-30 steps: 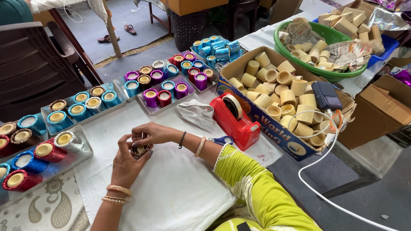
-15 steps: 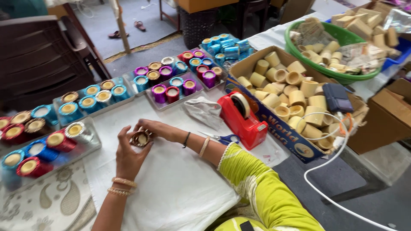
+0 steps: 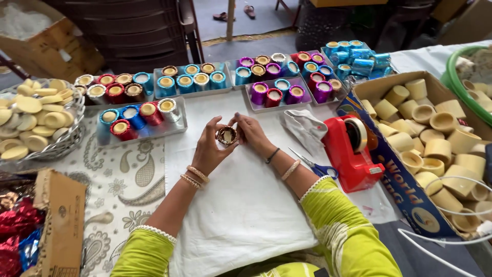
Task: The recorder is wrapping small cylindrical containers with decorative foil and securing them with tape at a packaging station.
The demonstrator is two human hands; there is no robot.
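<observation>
Both my hands meet over a white cloth (image 3: 241, 205) and hold one small round foil-wrapped cup (image 3: 226, 135), brown and shiny with a pale inside. My left hand (image 3: 210, 149) cradles it from the left with the fingers curled round its rim. My right hand (image 3: 251, 132) pinches its right side. Just beyond the hands stand clear trays (image 3: 177, 125) filled with several similar cups wrapped in red, blue, purple and gold foil.
A red tape dispenser (image 3: 353, 149) stands right of my right hand, blue-handled scissors (image 3: 315, 165) lie beside it. A cardboard box (image 3: 405, 195) of plain cream cups is at the right. A wire basket (image 3: 61, 138) of cream discs sits left. Foil sheets (image 3: 15, 225) lie lower left.
The view has swung left and down, so the trays and basket at the left have come into sight. My hands stay together on the foil-wrapped cup and have turned it slightly.
</observation>
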